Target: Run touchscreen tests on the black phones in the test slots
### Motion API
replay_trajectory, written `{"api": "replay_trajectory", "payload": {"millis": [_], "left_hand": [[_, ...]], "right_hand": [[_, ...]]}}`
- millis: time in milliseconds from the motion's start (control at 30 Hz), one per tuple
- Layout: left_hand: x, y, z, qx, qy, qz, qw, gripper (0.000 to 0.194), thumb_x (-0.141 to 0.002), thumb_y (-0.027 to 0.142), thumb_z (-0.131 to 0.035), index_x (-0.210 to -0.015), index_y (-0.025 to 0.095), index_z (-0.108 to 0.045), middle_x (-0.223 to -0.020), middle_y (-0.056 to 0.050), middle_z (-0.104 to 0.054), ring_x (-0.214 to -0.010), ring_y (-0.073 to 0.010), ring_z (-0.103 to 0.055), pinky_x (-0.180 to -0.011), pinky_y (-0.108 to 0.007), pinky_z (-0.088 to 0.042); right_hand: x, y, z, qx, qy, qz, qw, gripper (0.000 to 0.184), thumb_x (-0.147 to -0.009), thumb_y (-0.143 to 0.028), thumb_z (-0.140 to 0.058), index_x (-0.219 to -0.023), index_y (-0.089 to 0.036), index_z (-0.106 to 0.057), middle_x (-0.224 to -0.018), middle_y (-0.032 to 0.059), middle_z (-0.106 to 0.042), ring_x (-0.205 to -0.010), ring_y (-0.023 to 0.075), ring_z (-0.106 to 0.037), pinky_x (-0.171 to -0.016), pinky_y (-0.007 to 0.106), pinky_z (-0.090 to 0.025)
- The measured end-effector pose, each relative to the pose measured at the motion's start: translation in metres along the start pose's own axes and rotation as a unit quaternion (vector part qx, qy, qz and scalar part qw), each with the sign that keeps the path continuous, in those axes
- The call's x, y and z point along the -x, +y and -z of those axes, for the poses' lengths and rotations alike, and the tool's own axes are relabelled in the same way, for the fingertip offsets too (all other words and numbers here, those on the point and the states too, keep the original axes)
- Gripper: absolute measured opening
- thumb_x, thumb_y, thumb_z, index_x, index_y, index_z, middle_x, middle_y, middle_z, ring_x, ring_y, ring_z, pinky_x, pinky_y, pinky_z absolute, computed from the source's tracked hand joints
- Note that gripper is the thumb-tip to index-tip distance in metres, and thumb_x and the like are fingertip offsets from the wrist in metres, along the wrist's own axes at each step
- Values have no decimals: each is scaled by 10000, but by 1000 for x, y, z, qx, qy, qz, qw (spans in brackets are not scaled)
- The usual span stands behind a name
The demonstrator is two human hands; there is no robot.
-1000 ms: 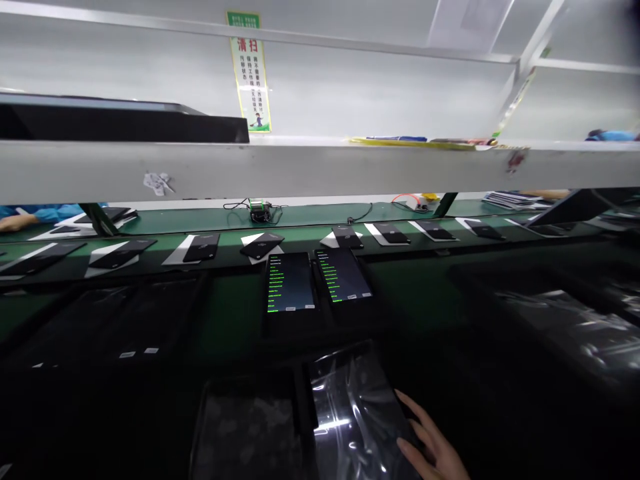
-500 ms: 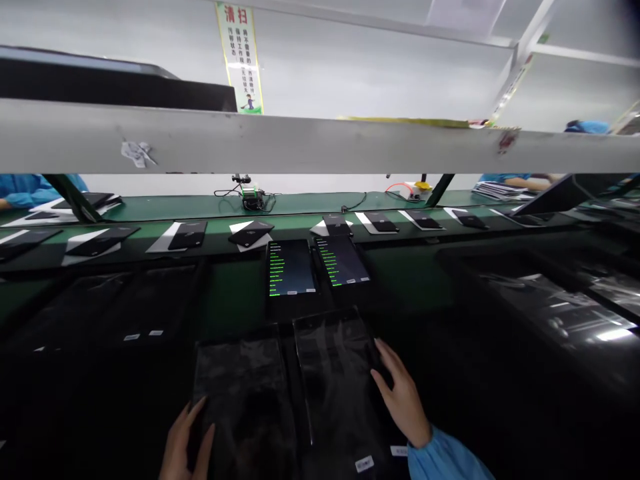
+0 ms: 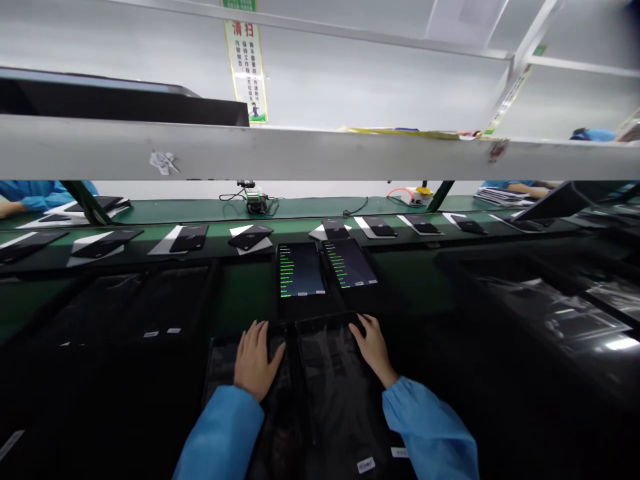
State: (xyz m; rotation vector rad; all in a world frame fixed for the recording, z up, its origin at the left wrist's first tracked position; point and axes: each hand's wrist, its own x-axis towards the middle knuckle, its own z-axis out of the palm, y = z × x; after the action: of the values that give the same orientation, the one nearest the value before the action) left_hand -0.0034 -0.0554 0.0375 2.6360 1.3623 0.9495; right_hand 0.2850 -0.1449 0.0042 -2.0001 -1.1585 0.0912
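Observation:
Two black tablets with clear film over their screens lie side by side before me. My left hand [image 3: 255, 360] rests palm down on the far part of the left tablet [image 3: 277, 420], its fingers stretched out and the thumb apart. At the far right corner of the right tablet [image 3: 335, 393] is my right hand [image 3: 373, 347], open, with fingers and thumb apart at the edge. White labels [image 3: 366, 465] mark the near end of the right tablet. Beyond them are two lit tablets, a left one [image 3: 300, 270] and a right one [image 3: 350, 262], both showing green text lines.
A row of black devices on white sheets [image 3: 189, 238] runs along the green bench behind. Film-covered tablets [image 3: 173, 300] lie left, others [image 3: 540, 300] right. A grey shelf beam [image 3: 320, 153] crosses above. Co-workers' blue sleeves [image 3: 43, 195] show at both far sides.
Both hands have moved away from me, from the tablets' sides to their far ends. My left hand now lies over the left tablet's surface. The view has shifted slightly.

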Motion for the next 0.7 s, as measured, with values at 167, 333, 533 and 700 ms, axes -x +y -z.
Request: {"api": "replay_trajectory", "payload": {"millis": [167, 333, 533, 700], "left_hand": [[-22, 19, -33, -8, 19, 62, 998, 220, -848, 320, -510, -971, 139, -521, -931, -95, -630, -952, -277, -586, -1035, -565, -289], [-19, 18, -32, -6, 21, 72, 997, 194, -806, 289, -532, -947, 159, -503, -907, -74, -609, -941, -271, -569, -1025, -550, -288], [-10, 22, -28, -3, 4, 66, 998, 175, -800, 244, -503, -943, 144, -513, -910, -93, -596, -948, -296, -545, -1039, -576, -275], [0, 15, -22, 36, -27, 47, 998, 251, -871, 321, -470, -1032, 133, -511, -1004, -112, -626, -1046, -287, -561, -1087, -591, -243]], "right_hand": [[6, -3, 3, -35, 34, -18, 999, 462, -838, -511, -449, -1105, -191, -648, -1143, 107, -617, -1015, 256, -616, -875, 406, -501], [6, -2, 4, -72, 68, -31, 995, 442, -760, -563, -537, -902, -171, -685, -1030, 127, -665, -973, 272, -628, -896, 428, -485], [25, -3, 7, -89, 87, -63, 990, 420, -731, -569, -583, -813, -166, -670, -1017, 132, -677, -969, 288, -631, -902, 454, -475], [45, -6, 12, -96, 66, -75, 990, 469, -778, -568, -541, -942, -151, -679, -1130, 149, -645, -1064, 307, -593, -947, 488, -450]]}}
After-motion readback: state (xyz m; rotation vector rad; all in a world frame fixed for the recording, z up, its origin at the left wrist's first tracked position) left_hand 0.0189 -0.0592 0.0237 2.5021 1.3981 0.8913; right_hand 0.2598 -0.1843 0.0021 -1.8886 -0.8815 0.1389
